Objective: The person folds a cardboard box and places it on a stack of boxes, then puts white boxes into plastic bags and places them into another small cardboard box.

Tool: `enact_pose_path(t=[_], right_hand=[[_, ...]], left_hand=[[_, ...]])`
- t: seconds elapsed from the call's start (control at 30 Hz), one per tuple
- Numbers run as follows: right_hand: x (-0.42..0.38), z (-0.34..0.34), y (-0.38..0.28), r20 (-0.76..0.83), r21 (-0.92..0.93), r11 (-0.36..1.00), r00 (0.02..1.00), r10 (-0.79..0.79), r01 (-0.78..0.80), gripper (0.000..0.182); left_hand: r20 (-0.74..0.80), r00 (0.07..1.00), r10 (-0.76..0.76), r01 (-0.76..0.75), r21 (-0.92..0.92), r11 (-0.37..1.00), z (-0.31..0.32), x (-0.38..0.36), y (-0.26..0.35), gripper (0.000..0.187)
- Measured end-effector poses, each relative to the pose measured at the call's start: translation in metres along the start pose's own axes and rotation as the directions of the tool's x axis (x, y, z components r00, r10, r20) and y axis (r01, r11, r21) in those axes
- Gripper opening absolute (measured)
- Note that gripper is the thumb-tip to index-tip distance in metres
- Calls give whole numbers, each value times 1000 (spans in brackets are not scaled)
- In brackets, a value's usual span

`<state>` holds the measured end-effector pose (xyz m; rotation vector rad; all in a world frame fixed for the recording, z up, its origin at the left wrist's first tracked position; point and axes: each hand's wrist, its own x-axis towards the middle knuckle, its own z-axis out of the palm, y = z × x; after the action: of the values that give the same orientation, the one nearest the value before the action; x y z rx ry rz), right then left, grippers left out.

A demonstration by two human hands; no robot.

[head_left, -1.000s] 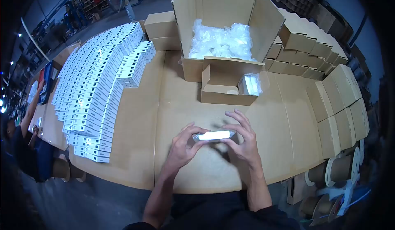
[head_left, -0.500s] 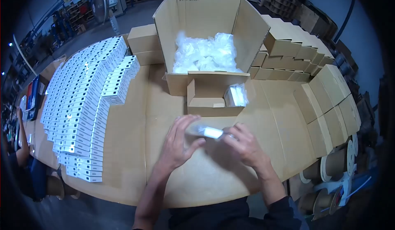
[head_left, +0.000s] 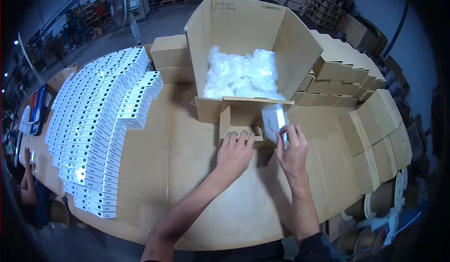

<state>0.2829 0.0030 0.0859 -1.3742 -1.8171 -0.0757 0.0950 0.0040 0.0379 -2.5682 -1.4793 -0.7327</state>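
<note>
A small open cardboard box (head_left: 226, 116) stands at the middle of the table, against a large carton (head_left: 243, 22) filled with clear plastic packets (head_left: 241, 76). My left hand (head_left: 235, 154) rests with its fingers over the front wall of the small box; it grips that wall. My right hand (head_left: 293, 149) pinches a white packet in clear plastic (head_left: 273, 121) by its lower right edge. This packet is tilted upright at the right end of the small box. Whatever lies behind it inside the box is hidden.
Rows of small white boxes (head_left: 93, 121) cover the table's left side. Stacked cardboard boxes (head_left: 342, 69) stand at the back right, with more open ones (head_left: 375, 135) at the right edge. Another person's arm (head_left: 29, 182) shows at the far left.
My left hand has moved from beside the packet to the small box's front wall. My right hand has carried the white packet up and forward to the box. The view has shifted slightly.
</note>
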Motion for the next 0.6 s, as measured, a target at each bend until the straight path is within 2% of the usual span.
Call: enact_pose_path(t=[0.13,0.33,0.4,0.5,0.6], right_hand=[[6,12,5,29,-16,998,998,60,-60,16],[7,36,20,9,-120,992,999,48,-47,14],[4,47,29,20,-134,990,998,53,-50,13],[-3,59,32,16,-180,983,999,37,-33,9],[-6,58,34,66,-279,957,992,104,-81,7]], left_hand=[[-24,996,83,-82,29,996,11,-17,-10,55],[0,981,195,-194,13,981,16,-28,-20,59],[-26,980,196,-197,-32,980,17,-29,-23,55],[-20,979,203,-203,8,979,25,-33,-25,55],[-76,976,204,-207,-40,977,29,-36,-28,59]])
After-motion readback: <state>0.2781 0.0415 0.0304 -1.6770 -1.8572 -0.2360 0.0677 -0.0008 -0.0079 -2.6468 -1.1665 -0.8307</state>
